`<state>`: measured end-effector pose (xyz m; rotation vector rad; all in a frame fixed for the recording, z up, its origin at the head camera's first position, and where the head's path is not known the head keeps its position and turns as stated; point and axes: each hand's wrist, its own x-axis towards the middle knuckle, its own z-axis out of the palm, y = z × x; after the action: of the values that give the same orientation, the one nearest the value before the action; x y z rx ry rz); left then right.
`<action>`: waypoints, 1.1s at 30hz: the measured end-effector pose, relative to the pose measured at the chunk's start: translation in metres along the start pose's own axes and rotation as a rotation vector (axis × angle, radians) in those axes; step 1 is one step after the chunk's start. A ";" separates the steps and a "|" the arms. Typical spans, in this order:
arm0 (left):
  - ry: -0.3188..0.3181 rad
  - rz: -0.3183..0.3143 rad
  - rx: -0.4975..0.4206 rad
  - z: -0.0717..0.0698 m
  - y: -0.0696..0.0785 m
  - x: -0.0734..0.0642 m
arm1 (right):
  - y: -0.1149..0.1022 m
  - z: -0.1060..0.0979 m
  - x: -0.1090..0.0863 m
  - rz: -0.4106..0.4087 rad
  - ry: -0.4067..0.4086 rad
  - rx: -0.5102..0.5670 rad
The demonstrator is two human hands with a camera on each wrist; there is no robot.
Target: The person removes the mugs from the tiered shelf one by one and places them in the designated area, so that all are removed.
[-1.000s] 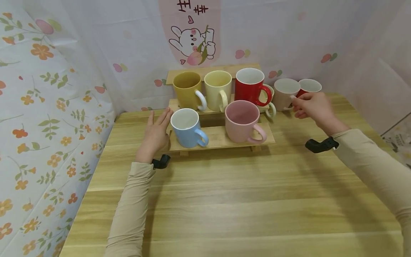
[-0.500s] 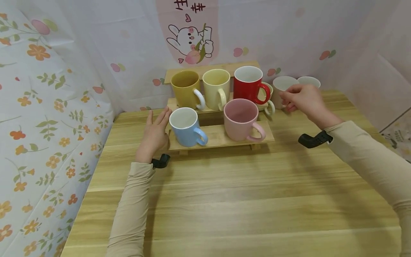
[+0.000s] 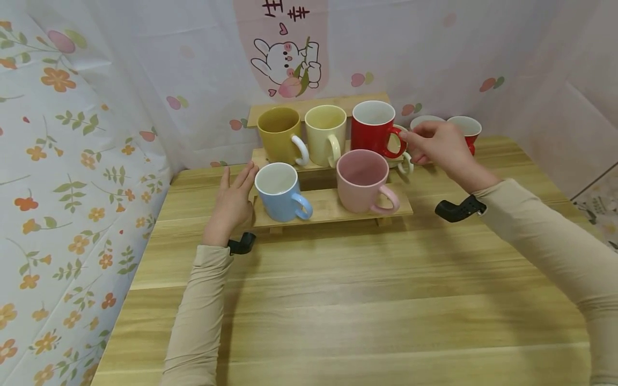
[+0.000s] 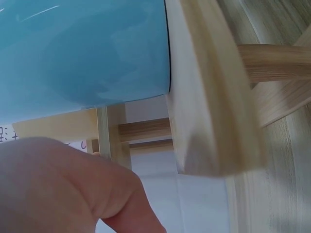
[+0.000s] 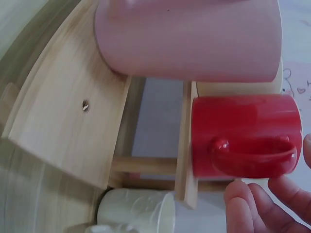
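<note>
My right hand (image 3: 441,145) is at the handle of a red mug (image 3: 370,128) on the wooden rack's upper tier. In the right wrist view its fingers (image 5: 286,196) come up to the handle of the red mug (image 5: 233,131), not wrapped around it; whether they touch is hard to tell. My left hand (image 3: 232,203) rests at the left end of the rack (image 3: 321,203) with fingers extended, beside a blue mug (image 3: 277,193). A pink mug (image 3: 359,179) shares the lower tier. Mustard (image 3: 280,136) and pale yellow mugs (image 3: 324,136) stand left of the red one.
On the table right of the rack stand a cream mug (image 3: 405,165), a pale mug (image 3: 425,120) mostly hidden by my right hand, and another red mug (image 3: 465,126) with a white inside. A printed curtain (image 3: 193,64) hangs behind the rack.
My right hand has moved left, from the pale mug on the table, past it, to the red mug's handle on the rack. The left hand and the mugs stay where they were.
</note>
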<state>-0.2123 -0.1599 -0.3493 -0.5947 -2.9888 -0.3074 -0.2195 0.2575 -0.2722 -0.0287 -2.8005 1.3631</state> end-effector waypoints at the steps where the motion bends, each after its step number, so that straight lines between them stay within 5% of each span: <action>1: 0.000 0.003 0.001 0.000 0.000 0.000 | 0.000 0.001 0.001 -0.002 -0.005 -0.003; 18: 0.005 0.000 0.003 0.001 0.000 0.000 | -0.006 0.020 0.012 -0.070 -0.030 -0.031; 33: 0.016 0.003 0.005 0.002 -0.001 0.000 | -0.007 0.026 0.011 -0.049 -0.021 0.043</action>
<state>-0.2132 -0.1603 -0.3516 -0.5933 -2.9720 -0.3031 -0.2318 0.2329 -0.2826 0.0550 -2.7687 1.4199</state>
